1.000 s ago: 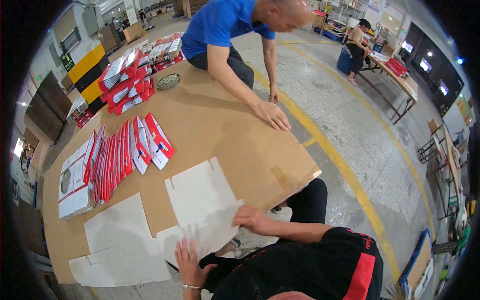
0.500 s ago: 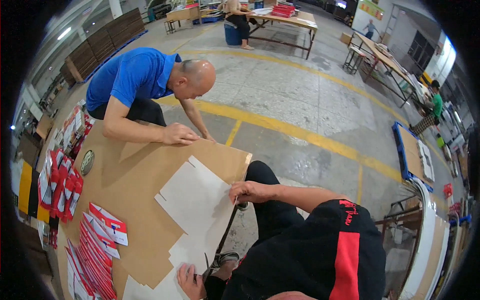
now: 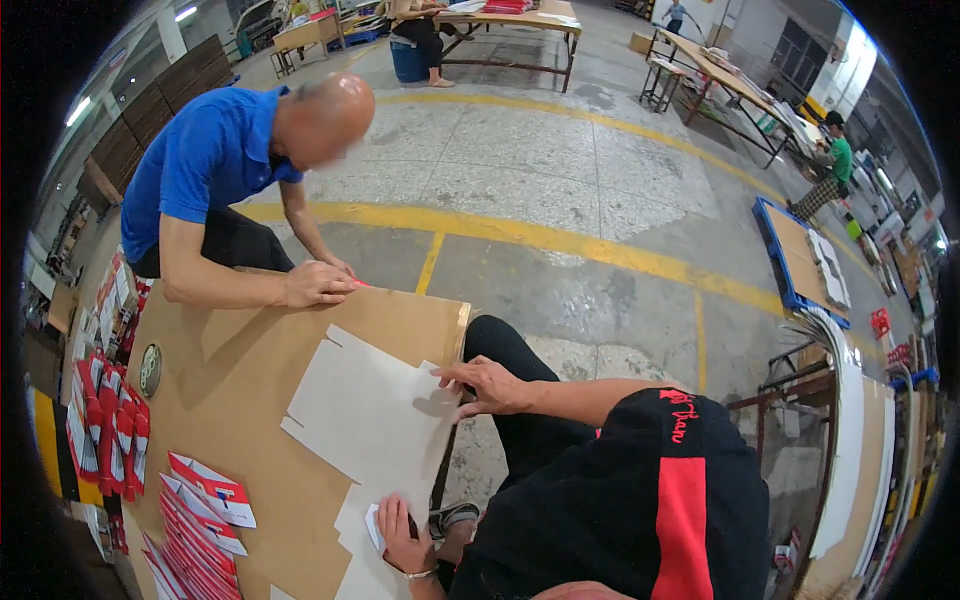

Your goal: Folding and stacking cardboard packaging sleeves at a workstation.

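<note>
The person's right hand lies flat and open, fingers spread, on the near right corner of a white die-cut card sheet that rests on the brown board table; the fingertips press the sheet's edge close to the table's rim, and most of the sheet stretches away to the left of the hand. The left hand sits lower, near the bottom of the view, with its fingers curled round the edge of a second white sheet that lies just below the first and partly runs out of sight; the thumb lies on top, so the hand pinches this sheet rather than resting open. The two sheets touch or overlap where they meet, between the two hands. To the left on the table lies a fanned row of red and white printed cartons, well apart from both hands. Across the table a co-worker in a blue shirt bends over, with one hand pressed to the far edge of the board.
</note>
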The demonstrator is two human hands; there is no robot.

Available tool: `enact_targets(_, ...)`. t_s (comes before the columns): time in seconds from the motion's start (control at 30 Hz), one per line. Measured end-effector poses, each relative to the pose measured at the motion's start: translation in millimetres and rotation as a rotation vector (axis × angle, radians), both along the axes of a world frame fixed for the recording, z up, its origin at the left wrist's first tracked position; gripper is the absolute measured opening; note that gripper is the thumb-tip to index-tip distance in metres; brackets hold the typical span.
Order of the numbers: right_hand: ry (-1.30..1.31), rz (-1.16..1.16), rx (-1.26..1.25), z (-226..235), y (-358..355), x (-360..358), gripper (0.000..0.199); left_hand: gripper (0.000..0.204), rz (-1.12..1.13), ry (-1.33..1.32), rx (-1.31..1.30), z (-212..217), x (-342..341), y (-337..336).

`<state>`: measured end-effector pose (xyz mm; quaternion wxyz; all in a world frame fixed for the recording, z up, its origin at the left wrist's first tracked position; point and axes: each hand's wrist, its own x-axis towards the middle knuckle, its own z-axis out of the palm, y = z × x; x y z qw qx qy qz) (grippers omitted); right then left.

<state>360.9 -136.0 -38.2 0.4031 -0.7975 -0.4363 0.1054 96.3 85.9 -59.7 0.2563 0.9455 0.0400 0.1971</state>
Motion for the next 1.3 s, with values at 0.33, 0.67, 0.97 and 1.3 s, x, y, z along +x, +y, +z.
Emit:
enact_targets(0.33,0.177,-0.43,0.027,-15,24,-5,0.087,0.03,0.514,0.119,0.205,-21,53,-18)
enact_targets(0.67,1.299,0.017,0.083,-59,32,-99,0.053,0.09,0.056,0.51,0.331,0,93,-68)
enact_targets(0.97,0.051,-0.289,0.287,-30,35,-42,0.017,0.104,0.156,0.414,0.135,7,76,-67)
enact_targets(1.3,-0.486,0.399,0.051,-49,66,-7,0.057,0.099,0.095,0.532,0.136,-18,47,-59)
